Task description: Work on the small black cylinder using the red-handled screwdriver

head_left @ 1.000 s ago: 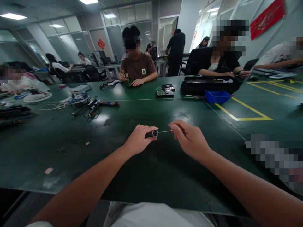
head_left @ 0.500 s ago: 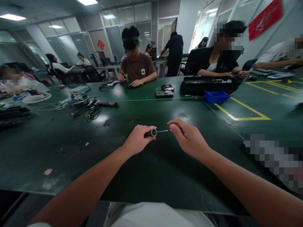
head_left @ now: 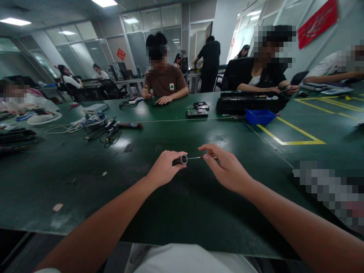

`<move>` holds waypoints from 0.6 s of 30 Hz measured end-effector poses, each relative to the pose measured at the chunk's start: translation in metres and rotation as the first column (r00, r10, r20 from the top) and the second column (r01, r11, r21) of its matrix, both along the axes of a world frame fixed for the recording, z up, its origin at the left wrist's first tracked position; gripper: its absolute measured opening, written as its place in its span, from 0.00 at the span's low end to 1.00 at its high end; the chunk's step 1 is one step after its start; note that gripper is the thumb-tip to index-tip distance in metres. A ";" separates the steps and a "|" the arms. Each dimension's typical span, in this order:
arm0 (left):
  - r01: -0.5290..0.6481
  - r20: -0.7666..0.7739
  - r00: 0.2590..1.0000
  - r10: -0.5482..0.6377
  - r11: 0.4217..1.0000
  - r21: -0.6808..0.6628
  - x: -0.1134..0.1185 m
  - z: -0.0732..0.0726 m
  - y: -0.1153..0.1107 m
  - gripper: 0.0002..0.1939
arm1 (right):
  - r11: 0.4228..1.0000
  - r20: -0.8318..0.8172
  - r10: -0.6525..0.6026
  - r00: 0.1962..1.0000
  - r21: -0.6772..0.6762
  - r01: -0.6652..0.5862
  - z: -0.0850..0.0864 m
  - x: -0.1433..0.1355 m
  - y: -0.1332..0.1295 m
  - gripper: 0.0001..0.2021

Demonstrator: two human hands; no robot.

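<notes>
Between the thumb and fingers of my left hand (head_left: pixel 166 167) is a dark cylindrical part (head_left: pixel 183 159), its round, light-rimmed end facing me. My right hand (head_left: pixel 227 167) is closed on a screwdriver (head_left: pixel 195 157) with a thin metal shaft and a red collar. The shaft points left and its tip meets the side of the cylindrical part. Most of the handle is hidden by my right fingers. Both hands are above the green table (head_left: pixel 176 212).
Cables (head_left: pixel 109 132) and a dark tool (head_left: pixel 129 125) lie at the left. Hard drives (head_left: pixel 197 112) sit ahead, a blue bin (head_left: pixel 260 116) and black case (head_left: pixel 250 102) to the right. A person (head_left: pixel 166 81) works across the table.
My right fingers have shifted slightly on the screwdriver, and more of its handle shows. The cylindrical part has moved a little left. A seated person at the far left has turned.
</notes>
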State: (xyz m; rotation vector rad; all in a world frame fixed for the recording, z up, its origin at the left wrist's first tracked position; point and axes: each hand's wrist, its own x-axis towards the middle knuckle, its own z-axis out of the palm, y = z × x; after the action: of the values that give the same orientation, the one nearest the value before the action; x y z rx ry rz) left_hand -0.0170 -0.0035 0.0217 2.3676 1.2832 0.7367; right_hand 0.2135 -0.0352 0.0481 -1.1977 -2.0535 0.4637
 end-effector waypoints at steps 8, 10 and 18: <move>0.006 -0.007 1.000 -0.006 1.000 -0.006 0.001 0.001 -0.002 0.18 | 0.999 0.000 -0.027 1.000 -0.033 0.026 0.001 0.000 0.001 0.14; 0.001 0.004 1.000 -0.001 1.000 -0.007 0.000 0.001 -0.002 0.18 | 1.000 -0.001 -0.005 1.000 -0.020 0.005 0.001 0.000 0.000 0.14; -0.004 -0.004 1.000 0.004 1.000 -0.010 0.001 0.001 -0.002 0.18 | 0.996 -0.010 -0.066 0.998 -0.069 0.065 0.000 0.001 0.002 0.17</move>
State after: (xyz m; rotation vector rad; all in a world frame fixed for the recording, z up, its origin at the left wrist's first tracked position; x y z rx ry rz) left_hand -0.0160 -0.0052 0.0229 2.3609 1.2912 0.7253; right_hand 0.2141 -0.0332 0.0477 -1.2953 -1.9962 0.5123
